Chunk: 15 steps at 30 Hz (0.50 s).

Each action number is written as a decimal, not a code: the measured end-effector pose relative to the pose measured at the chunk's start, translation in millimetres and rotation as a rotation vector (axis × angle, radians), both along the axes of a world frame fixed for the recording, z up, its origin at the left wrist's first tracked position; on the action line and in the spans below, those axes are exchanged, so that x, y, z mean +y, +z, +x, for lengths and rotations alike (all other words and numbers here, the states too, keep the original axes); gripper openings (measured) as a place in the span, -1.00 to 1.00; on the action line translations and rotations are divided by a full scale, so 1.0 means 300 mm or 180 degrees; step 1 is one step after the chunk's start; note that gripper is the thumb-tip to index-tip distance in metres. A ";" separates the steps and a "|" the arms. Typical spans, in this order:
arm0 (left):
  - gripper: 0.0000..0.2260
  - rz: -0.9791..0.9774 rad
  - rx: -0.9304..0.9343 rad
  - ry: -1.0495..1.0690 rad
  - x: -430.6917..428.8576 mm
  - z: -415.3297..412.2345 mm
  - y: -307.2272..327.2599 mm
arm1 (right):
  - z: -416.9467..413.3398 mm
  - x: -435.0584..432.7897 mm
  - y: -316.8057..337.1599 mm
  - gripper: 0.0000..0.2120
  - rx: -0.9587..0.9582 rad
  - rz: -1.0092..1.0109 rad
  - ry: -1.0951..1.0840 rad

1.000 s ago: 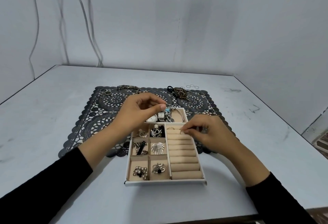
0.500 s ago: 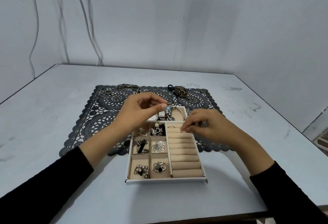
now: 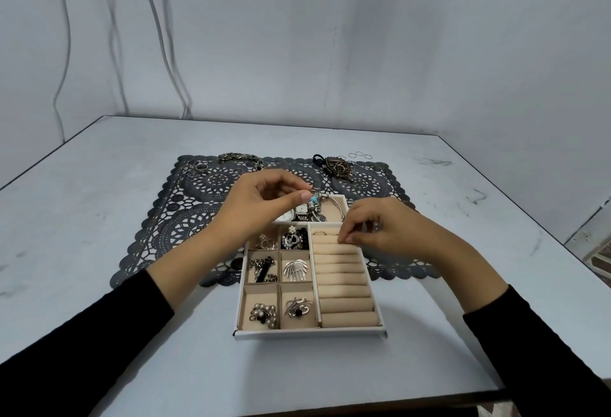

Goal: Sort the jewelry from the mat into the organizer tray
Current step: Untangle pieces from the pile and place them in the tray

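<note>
Jewelry lies partly along the far edge of the mat; the rest is in the tray on the desk.

Head view. Risk: the small piece could slip from your pinch and drop into the wrong compartment or through the mat's lace holes. Your left hand pinches it, thumb to forefinger, above the tray's far compartment. Your right hand sets curled fingertips on the ring rolls. Whether it holds a ring, cannot tell.
</note>
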<state>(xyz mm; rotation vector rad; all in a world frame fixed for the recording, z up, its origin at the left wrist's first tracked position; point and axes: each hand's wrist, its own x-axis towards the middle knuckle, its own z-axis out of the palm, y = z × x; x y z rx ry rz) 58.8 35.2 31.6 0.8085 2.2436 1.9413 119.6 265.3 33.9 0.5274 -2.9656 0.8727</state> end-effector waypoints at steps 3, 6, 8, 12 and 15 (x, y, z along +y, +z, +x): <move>-0.90 0.0022 -0.0021 0.0001 -0.001 -0.001 -0.003 | -0.003 0.001 0.008 -0.90 -0.0037 0.0038 -0.0026; -0.90 -0.0020 -0.0021 -0.0003 0.002 0.001 -0.003 | -0.006 -0.001 0.012 -0.91 -0.0034 -0.0067 -0.0116; -0.91 -0.0038 -0.0022 0.0001 0.005 0.002 -0.001 | -0.008 -0.007 0.011 -0.92 -0.0034 -0.0063 -0.0112; -0.90 -0.0077 -0.0005 0.0003 0.007 0.002 -0.002 | -0.012 -0.013 0.011 -0.92 -0.0047 -0.0022 -0.0103; -0.90 -0.0060 -0.0013 0.0012 0.005 0.003 -0.002 | -0.012 -0.001 0.015 -0.92 -0.0097 -0.0157 -0.0110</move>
